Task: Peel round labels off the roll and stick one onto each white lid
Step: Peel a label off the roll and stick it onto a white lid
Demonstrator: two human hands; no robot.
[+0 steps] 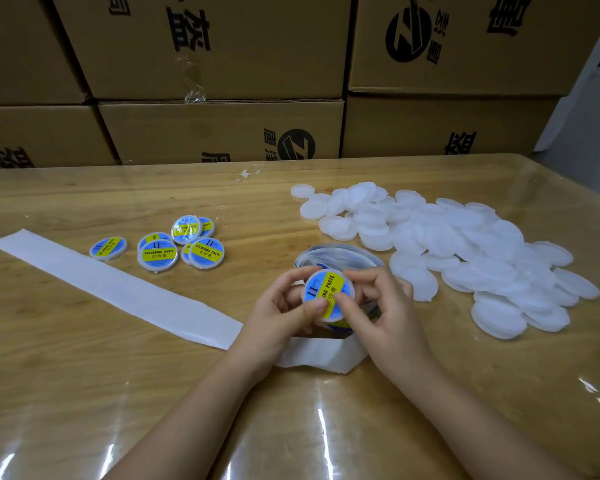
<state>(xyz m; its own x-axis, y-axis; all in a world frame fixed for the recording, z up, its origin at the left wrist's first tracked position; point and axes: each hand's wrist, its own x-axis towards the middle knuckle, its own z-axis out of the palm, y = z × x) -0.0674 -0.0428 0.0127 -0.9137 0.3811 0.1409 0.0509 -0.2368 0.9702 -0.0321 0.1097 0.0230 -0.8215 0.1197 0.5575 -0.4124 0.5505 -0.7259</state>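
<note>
**Labelling station, seen from beside the operator.** The held lid (327,293) sits at the centre of the worktop (84,393), raised just above the label roll (340,252). It is tilted toward the person so that its blue-and-yellow label (318,284) can be checked.

- **Left hand** (281,306): cups the lid from the left, with the fingers (288,278) curled round the rim and the thumb on the label's edge.
- **Right hand** (381,306): grips the opposite rim with the thumb pressed on the label face, apparently to smooth it flat.
- **Unlabelled lids** (465,258): lie heaped on the right, near the right hand.
- **Finished lids** (174,247): are gathered on the left, well apart from the heap, presumably to keep the two sorts separate.
- **Spent backing strip** (111,289): trails leftward from beneath the hands, where it obstructs neither group.
- **Stacked cartons** (222,46): stand behind the worktop.
</note>
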